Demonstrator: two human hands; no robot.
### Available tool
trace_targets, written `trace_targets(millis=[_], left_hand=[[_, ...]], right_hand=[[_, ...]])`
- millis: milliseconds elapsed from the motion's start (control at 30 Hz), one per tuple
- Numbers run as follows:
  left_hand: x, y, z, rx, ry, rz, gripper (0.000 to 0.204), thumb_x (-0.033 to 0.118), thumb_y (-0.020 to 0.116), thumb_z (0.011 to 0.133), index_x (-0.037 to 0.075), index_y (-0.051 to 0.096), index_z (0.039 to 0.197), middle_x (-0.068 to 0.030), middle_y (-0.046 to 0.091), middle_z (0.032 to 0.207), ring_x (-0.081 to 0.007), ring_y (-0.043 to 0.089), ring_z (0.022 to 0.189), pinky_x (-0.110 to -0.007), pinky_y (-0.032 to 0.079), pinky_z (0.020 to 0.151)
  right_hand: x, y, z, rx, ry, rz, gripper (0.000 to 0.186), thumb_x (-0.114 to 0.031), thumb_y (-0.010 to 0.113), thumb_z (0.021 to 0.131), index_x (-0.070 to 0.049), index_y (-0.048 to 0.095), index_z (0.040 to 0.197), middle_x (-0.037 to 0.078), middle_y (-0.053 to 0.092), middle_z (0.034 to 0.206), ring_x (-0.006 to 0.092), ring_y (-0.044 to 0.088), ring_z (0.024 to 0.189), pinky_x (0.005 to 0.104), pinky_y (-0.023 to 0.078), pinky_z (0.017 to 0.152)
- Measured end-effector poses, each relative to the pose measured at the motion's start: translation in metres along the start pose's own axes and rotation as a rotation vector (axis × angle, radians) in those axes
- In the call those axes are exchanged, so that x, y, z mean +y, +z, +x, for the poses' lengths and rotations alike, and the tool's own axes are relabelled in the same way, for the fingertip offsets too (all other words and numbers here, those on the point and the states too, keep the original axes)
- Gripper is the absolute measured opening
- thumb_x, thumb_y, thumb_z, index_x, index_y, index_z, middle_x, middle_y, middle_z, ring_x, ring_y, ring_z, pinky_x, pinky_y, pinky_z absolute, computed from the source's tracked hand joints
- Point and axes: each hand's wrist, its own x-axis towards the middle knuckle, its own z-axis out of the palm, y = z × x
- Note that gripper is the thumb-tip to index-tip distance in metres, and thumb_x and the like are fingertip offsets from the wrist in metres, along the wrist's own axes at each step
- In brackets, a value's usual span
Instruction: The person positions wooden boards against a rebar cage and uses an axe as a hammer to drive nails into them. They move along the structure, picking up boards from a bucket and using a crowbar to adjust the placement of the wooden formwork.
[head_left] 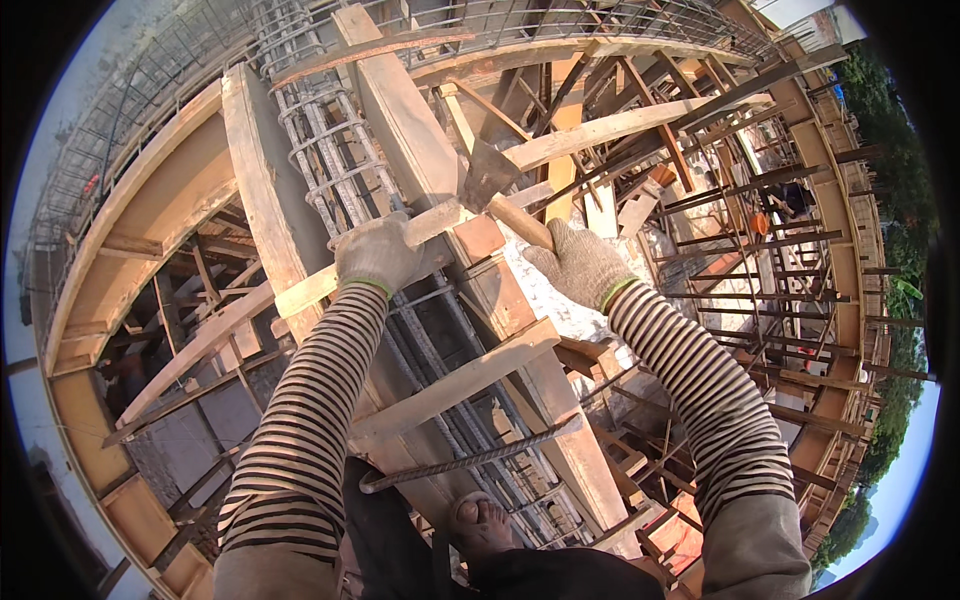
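My left hand [378, 252], in a light knit glove, is closed around a short wooden batten [437, 220] that lies across the top of a narrow beam form. Gripped in my gloved right hand [583, 264] is a hatchet by its wooden handle [520, 220]. Its dark, broad blade [490, 172] is just beyond the batten's right end; whether they touch I cannot tell. Beneath the batten, a steel rebar cage [325, 150] runs between the left form board [262, 175] and the right form board [398, 115].
Closer to me, a second batten [455, 388] spans the form, and a bent rebar rod [470, 462] lies across it. Curved plywood formwork [150, 240] rings the left side. On the right are many timber props and poles [750, 240] at a lower level.
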Motion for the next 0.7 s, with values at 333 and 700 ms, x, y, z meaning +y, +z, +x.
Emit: trace_targets(millis=[333, 700], left_hand=[[0.005, 0.002, 0.005, -0.062, 0.017, -0.032, 0.052, 0.053, 0.06, 0.094, 0.015, 0.068, 0.129, -0.0155, 0.074, 0.126, -0.0328, 0.069, 0.123, -0.048, 0.052, 0.106], [-0.044, 0.033, -0.125, 0.487, 0.247, -0.359, 0.077, 0.036, 0.081, 0.087, 0.02, 0.047, 0.155, -0.0136, 0.056, 0.142, -0.039, 0.049, 0.136, -0.057, 0.037, 0.119]], right_hand=[[0.009, 0.044, 0.0, 0.082, -0.015, 0.041, 0.061, -0.057, 0.056, 0.105, 0.003, 0.058, 0.119, 0.031, 0.071, 0.09, 0.0487, 0.072, 0.091, 0.0547, 0.057, 0.08], [-0.041, 0.123, -0.151, 0.184, 0.232, 1.017, 0.047, -0.04, 0.073, 0.097, 0.004, 0.061, 0.11, 0.009, 0.066, 0.075, 0.016, 0.066, 0.063, 0.0332, 0.054, 0.058]])
